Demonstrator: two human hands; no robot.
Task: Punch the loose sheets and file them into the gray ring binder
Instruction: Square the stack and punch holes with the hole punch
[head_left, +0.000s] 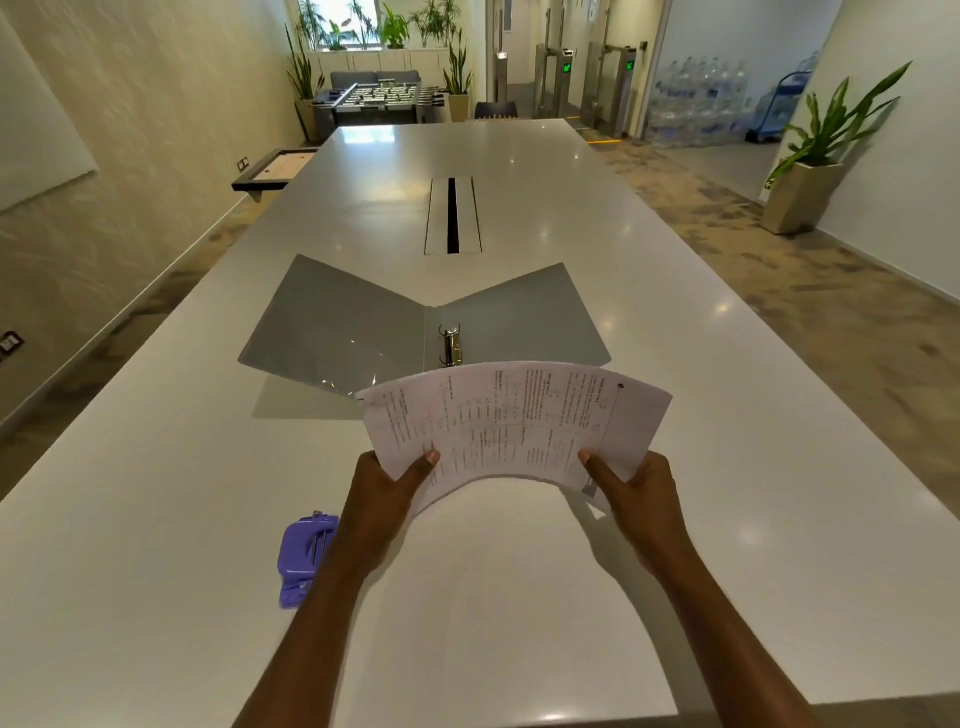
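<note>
Both hands, left hand (387, 493) and right hand (641, 491), pinch the white printed paper sheets (511, 423); the open gray ring binder (363, 325) lies at twelve o'clock.

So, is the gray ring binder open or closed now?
Open: the gray ring binder lies spread on the white table, both covers apart, metal rings exposed and empty.

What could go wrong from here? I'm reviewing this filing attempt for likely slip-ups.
The printed white sheets are held above the table only by the left hand and right hand at their near edge, so they sag and might slip or fan apart. The open gray ring binder's metal rings look closed, which would block filing. The purple hole punch sits by the left forearm and could be knocked.
</note>
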